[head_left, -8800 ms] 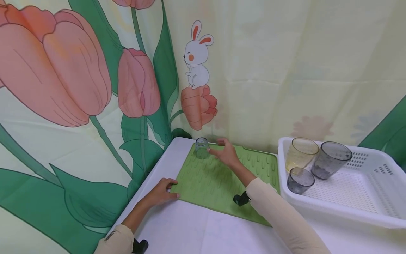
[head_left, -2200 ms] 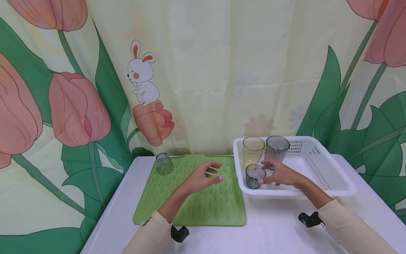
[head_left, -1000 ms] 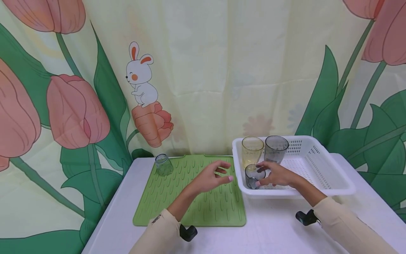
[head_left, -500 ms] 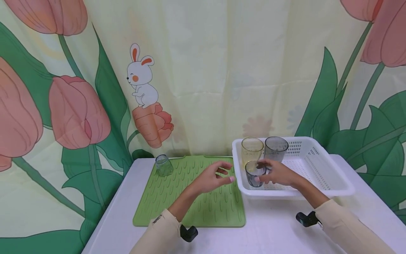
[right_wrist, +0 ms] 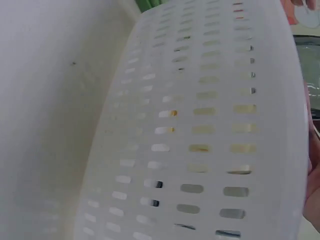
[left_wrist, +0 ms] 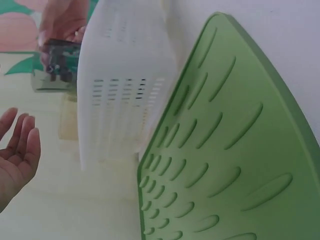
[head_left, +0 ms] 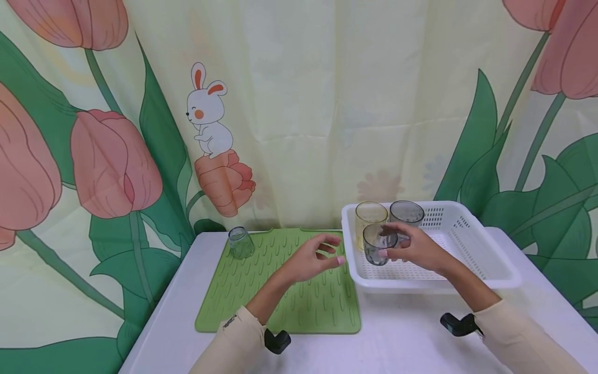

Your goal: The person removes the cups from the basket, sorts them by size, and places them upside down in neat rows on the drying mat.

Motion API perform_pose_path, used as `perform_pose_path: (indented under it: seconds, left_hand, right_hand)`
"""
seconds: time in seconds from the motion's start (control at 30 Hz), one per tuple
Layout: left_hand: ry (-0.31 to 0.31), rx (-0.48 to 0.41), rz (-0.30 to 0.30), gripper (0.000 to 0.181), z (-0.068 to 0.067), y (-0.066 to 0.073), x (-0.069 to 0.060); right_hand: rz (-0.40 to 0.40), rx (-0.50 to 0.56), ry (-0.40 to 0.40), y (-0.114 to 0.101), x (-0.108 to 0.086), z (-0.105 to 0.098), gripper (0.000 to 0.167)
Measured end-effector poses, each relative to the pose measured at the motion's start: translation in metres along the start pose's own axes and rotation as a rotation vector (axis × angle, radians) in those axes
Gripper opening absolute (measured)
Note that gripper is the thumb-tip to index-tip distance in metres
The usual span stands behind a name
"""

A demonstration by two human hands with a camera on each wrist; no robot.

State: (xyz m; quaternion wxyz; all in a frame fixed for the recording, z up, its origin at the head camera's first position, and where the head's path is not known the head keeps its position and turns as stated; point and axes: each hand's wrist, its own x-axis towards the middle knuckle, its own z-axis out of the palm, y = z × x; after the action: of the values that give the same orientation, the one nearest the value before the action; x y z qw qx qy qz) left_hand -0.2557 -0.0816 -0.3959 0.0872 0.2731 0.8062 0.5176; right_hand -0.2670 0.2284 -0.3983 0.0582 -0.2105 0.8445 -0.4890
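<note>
In the head view my right hand (head_left: 418,249) pinches a small grey glass (head_left: 377,248) between thumb and fingers, over the left part of the white basket (head_left: 434,284). The left wrist view shows the small glass (left_wrist: 52,75) in the right hand (left_wrist: 64,20) beyond the basket wall (left_wrist: 120,95). Behind it in the basket stand a tall yellow glass (head_left: 369,212) and a tall grey glass (head_left: 410,212). My left hand (head_left: 312,259) hovers above the green mat (head_left: 280,306), fingers loosely bent and holding nothing. Another small glass (head_left: 241,244) sits upside down on the mat's back left corner.
A white cloth covers the table (head_left: 397,332) under the mat and basket. A patterned curtain (head_left: 299,104) hangs directly behind them. The basket's near wall (right_wrist: 200,125) fills much of the right wrist view.
The small grey glass has risen from the basket floor in my right hand. Earlier my right hand was by the glass on the mat, and my left hand was at the mat's edge.
</note>
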Motion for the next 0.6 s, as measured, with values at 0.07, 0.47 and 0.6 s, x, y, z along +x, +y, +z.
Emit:
perform_pose_path:
  seconds: [0.07, 0.47, 0.6]
  left_hand:
    - [0.0, -0.01, 0.005, 0.048, 0.0, 0.001, 0.0]
    - [-0.052, 0.007, 0.063, 0.058, 0.002, 0.011, -0.004]
    - [-0.1, 0.011, 0.081, 0.065, 0.002, 0.016, -0.007]
  right_hand:
    - [-0.013, 0.024, 0.007, -0.007, -0.003, 0.002, 0.071]
    - [-0.155, 0.123, -0.028, -0.035, -0.021, 0.023, 0.064]
    - [-0.171, 0.136, -0.059, -0.041, -0.026, 0.031, 0.063]
